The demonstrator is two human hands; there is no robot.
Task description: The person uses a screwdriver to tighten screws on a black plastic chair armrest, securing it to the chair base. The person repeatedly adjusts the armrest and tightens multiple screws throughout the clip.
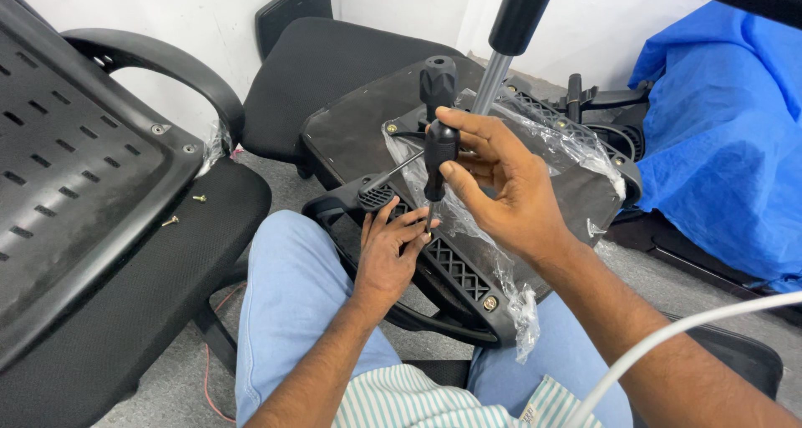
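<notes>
- Holding a black-handled screwdriver (439, 148) upright, the right hand (501, 186) is closed around its grip; the tip meets the black armrest bracket (434, 257) on the upturned chair seat (468, 186).
- The left hand (391, 253) lies on the bracket just beside the tip, fingers (409, 221) curled in as if pinching a screw; whether one is held cannot be told.
- Risk: the tip could slip from the screw head and strike the left fingers, since they touch the point of contact.
- Risk: the seat rests on the person's lap against denim (284, 311), not on a fixed support; downward force may tilt it.
- Risk: clear plastic wrap (501, 269) hangs across the bracket right of the screwdriver and may snag or hide a hole.
- Risk: two loose screws (184, 211) lie well left of the seat on a neighbouring chair cushion (167, 269) and could roll off.
- Surface: no desk is in view; grey floor (167, 386) lies below the seat.
- Room: a white wall (217, 10) stands behind the seat, a blue cover (718, 144) lies to its right, and a gas cylinder (510, 35) rises from it.
</notes>
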